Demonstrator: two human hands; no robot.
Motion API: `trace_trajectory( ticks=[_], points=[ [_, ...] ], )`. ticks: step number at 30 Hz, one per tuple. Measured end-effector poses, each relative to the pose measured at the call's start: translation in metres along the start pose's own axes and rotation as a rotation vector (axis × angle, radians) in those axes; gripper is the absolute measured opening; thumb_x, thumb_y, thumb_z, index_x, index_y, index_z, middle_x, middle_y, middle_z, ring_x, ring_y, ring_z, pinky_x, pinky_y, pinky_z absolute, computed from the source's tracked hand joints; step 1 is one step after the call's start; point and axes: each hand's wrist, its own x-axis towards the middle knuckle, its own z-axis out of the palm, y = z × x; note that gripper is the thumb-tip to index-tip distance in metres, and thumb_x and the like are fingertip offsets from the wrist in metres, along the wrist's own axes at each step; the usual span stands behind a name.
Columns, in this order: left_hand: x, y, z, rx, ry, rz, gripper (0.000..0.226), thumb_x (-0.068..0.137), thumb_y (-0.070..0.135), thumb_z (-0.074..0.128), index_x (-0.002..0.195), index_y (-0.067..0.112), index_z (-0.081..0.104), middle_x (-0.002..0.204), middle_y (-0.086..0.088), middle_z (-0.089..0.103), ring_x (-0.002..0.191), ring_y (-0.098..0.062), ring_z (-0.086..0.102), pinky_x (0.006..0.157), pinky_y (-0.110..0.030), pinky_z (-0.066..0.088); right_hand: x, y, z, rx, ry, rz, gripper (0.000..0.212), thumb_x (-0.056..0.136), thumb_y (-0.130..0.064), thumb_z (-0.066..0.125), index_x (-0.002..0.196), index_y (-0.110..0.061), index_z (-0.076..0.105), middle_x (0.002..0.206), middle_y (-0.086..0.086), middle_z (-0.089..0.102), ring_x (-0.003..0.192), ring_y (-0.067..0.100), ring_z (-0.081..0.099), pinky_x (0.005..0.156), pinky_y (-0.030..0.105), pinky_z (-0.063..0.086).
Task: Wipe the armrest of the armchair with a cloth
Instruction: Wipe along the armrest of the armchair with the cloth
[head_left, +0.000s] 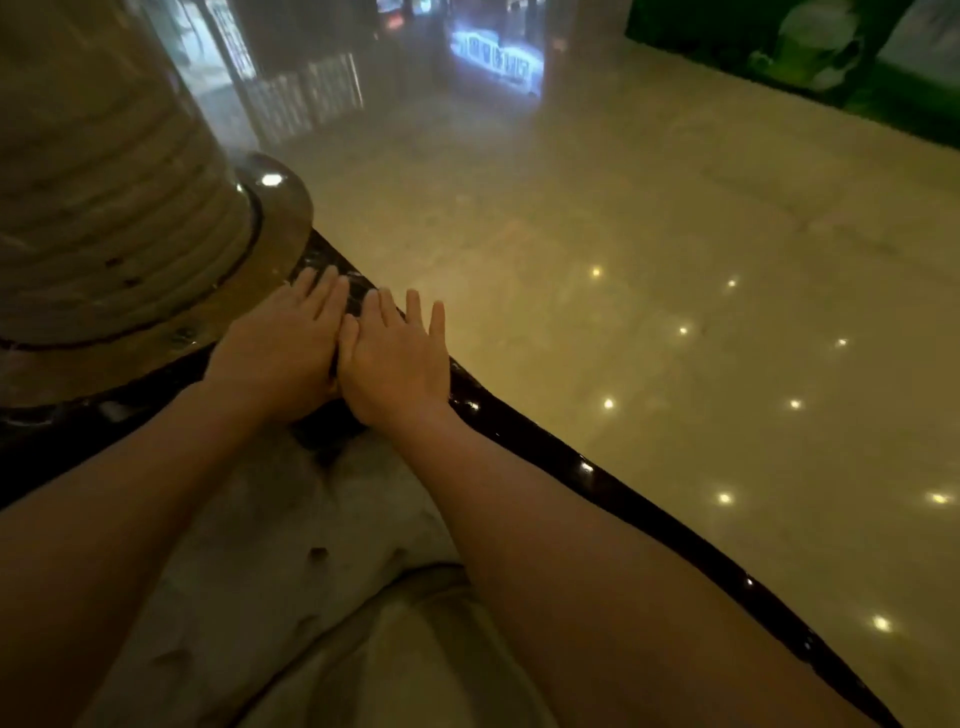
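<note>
On a dark, glossy curved rail (519, 431) beside a ribbed stone column (104, 171), a person's left hand (283, 348) and right hand (397, 358) lie flat side by side, fingers stretched out and palms down, thumbs nearly touching. Neither hand visibly grips anything: no cloth shows between or under the fingers, though a small one pressed beneath the palms cannot be ruled out. The rail, which appears to be the armrest edge named in the task, runs from the column's polished base (283, 208) down toward the lower right, bordering pale tufted upholstery (291, 519) below the forearms. Beyond it spreads a shiny floor (649, 260) dotted with reflected ceiling lights. The risk from here, as a judgement, is a wipe done without cloth contact, leaving palm smears on the lacquered surface; the right hand's fingertips also overhang the outer edge, so a hard push along the slick curve could send it sliding off.
</note>
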Motion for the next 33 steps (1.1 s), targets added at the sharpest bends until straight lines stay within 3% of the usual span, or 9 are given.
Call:
trace_trajectory(
  ticks=[10,19,30,33],
  points=[
    [0.033,0.142,-0.002,0.125,0.118,0.354,0.072,0.099,0.046,0.023,0.155,0.004,0.007,0.166,-0.018,0.005,0.153,-0.033,0.005,0.124,-0.046,0.012,-0.089,0.104,0.009,-0.047,0.134,0.459,0.063,0.103,-0.039,0.007,0.155,-0.007,0.023,0.165,0.01,0.027,0.153,0.033,0.012,0.123,0.053,-0.003],
    [0.03,0.261,0.019,-0.005,0.085,0.501,0.07,0.099,0.043,0.022,0.156,0.008,0.003,0.167,-0.014,0.0,0.154,-0.029,0.003,0.124,-0.044,0.013,-0.178,0.175,-0.021,-0.173,0.103,0.655,0.064,0.104,-0.04,0.013,0.154,-0.001,0.022,0.164,0.017,0.025,0.153,0.036,0.009,0.12,0.051,-0.009],
    [-0.004,0.348,0.008,-0.313,0.04,0.577,0.073,0.098,0.041,0.028,0.156,0.007,0.001,0.166,-0.015,-0.004,0.154,-0.027,0.002,0.124,-0.043,0.012,-0.247,0.211,-0.079,-0.465,-0.245,0.76,0.067,0.105,-0.04,0.005,0.152,0.007,0.011,0.165,0.024,0.009,0.153,0.037,-0.005,0.12,0.052,-0.014],
    [-0.012,0.37,0.003,-0.364,0.015,0.589,0.078,0.097,0.045,0.033,0.156,0.008,-0.003,0.166,-0.013,-0.01,0.154,-0.026,-0.003,0.123,-0.042,0.008,-0.262,0.216,-0.092,-0.39,-0.328,0.846,0.065,0.105,-0.039,0.006,0.152,0.007,0.001,0.166,0.022,-0.002,0.153,0.035,-0.013,0.121,0.049,-0.012]
  ],
)
